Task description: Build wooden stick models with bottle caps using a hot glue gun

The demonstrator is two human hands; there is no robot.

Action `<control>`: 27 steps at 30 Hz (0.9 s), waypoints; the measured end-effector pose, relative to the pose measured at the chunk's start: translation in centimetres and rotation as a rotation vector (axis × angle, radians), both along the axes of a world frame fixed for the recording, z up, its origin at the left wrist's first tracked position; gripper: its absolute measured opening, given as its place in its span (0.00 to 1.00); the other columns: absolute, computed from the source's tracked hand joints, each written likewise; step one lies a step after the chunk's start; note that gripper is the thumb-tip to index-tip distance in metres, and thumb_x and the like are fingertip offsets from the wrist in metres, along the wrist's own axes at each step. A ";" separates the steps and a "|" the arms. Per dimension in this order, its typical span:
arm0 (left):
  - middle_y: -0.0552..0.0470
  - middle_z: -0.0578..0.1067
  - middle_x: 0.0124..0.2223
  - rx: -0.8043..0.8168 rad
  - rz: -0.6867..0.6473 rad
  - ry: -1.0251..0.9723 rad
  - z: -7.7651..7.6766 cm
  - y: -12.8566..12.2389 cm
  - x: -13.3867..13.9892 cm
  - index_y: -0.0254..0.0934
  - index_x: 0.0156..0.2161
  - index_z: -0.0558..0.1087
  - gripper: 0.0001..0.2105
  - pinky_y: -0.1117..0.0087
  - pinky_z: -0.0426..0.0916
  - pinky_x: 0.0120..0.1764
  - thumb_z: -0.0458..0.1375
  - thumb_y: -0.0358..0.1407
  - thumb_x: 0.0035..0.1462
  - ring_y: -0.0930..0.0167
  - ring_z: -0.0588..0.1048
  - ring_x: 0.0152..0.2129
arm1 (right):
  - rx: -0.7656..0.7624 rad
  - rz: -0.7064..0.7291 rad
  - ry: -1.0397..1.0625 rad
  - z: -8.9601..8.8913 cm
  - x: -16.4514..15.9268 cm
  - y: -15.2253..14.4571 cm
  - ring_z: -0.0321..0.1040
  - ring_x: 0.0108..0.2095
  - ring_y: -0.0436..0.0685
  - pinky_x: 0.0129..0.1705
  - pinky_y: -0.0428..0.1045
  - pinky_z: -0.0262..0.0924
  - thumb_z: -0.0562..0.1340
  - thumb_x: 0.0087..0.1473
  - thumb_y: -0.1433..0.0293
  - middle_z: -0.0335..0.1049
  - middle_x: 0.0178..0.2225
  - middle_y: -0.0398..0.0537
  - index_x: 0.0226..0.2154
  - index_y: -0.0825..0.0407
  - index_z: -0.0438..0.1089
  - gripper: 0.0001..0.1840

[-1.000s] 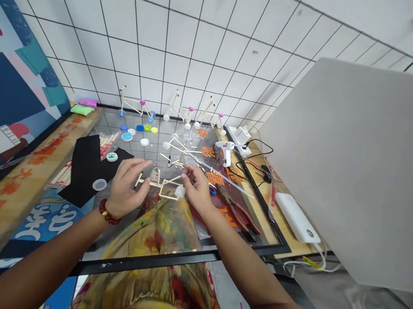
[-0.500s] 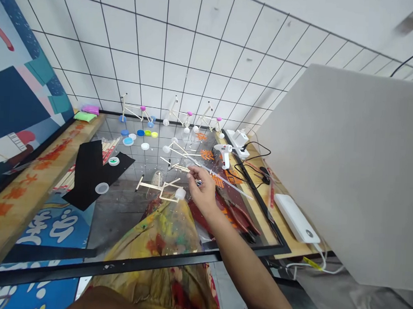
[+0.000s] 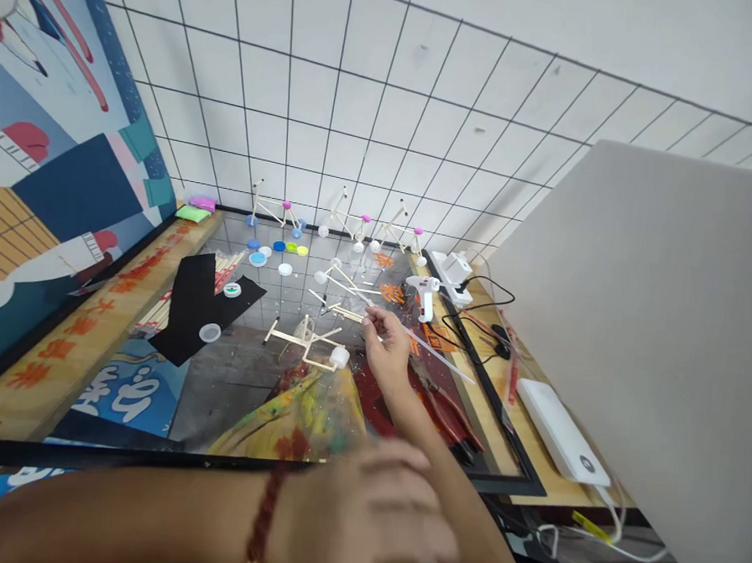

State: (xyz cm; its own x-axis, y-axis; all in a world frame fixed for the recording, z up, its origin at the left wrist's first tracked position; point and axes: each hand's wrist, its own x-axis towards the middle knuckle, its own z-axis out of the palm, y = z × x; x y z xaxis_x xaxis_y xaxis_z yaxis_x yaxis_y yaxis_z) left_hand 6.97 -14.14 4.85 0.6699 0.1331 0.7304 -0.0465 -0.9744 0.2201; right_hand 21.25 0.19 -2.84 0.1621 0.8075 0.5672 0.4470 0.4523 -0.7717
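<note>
My right hand (image 3: 386,347) is above the glass tabletop, fingertips curled close together by several short wooden sticks (image 3: 347,313). Whether something small lies in its pinch is hidden. A long clear glue stick (image 3: 439,350) runs past behind it. Just left stands a wooden-stick frame (image 3: 301,341) with a white cap (image 3: 340,358) at one end. Beyond is another stick piece (image 3: 344,281) with pale round caps. My left hand (image 3: 370,512) is in the foreground, smeared by motion, crossing over the right forearm; its fingers cannot be made out clearly.
Several stick models with pink tops, one of them here (image 3: 347,217), line the tiled wall. Coloured bottle caps (image 3: 291,248) and black sheet (image 3: 191,305) lie left. A white glue gun (image 3: 424,294), red-handled pliers (image 3: 450,416), power strip (image 3: 450,277) and white power bank (image 3: 561,430) lie right.
My left hand and forearm have come up into the foreground from the bottom edge. My right hand has drawn back slightly from the short sticks. The view has shifted a little left.
</note>
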 end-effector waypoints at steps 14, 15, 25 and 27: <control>0.43 0.73 0.57 -0.567 0.496 0.007 -4.1 15.3 -11.6 0.40 0.56 0.70 0.23 0.58 0.68 0.58 0.62 0.36 0.55 0.61 0.72 0.55 | -0.157 0.246 -0.106 -0.3 -1.3 -0.8 0.69 0.35 0.55 0.41 0.52 0.66 0.61 0.48 0.71 0.73 0.36 0.47 0.46 0.50 0.74 0.20; 0.43 0.73 0.57 -0.575 0.482 0.010 -4.3 15.3 -11.4 0.40 0.56 0.71 0.22 0.57 0.68 0.58 0.62 0.36 0.55 0.60 0.72 0.55 | -0.164 0.274 -0.127 -0.1 -1.4 -0.9 0.69 0.35 0.56 0.41 0.52 0.65 0.62 0.49 0.71 0.73 0.35 0.47 0.46 0.50 0.74 0.20; 0.42 0.75 0.53 -0.649 0.517 -0.004 -6.6 15.0 -11.1 0.37 0.54 0.72 0.21 0.57 0.69 0.55 0.64 0.37 0.56 0.61 0.74 0.51 | -0.191 0.343 -0.194 0.0 -2.2 -1.3 0.74 0.38 0.58 0.44 0.54 0.65 0.61 0.61 0.62 0.79 0.38 0.47 0.43 0.47 0.76 0.11; 0.42 0.76 0.51 -0.576 0.534 0.075 -7.0 14.9 -11.4 0.36 0.52 0.73 0.20 0.57 0.69 0.54 0.65 0.34 0.54 0.61 0.74 0.50 | -0.192 0.346 -0.216 0.0 -2.5 -1.3 0.73 0.37 0.58 0.43 0.54 0.65 0.62 0.60 0.62 0.79 0.37 0.47 0.42 0.48 0.76 0.11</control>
State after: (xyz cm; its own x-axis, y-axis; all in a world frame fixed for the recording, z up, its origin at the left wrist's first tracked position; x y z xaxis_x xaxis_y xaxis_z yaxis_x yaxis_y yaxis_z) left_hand -4.43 0.81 -2.10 0.4538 0.7941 0.4042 0.4305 -0.5926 0.6808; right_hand 18.78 -1.15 -2.81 -0.2418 0.8872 0.3930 0.4544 0.4614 -0.7620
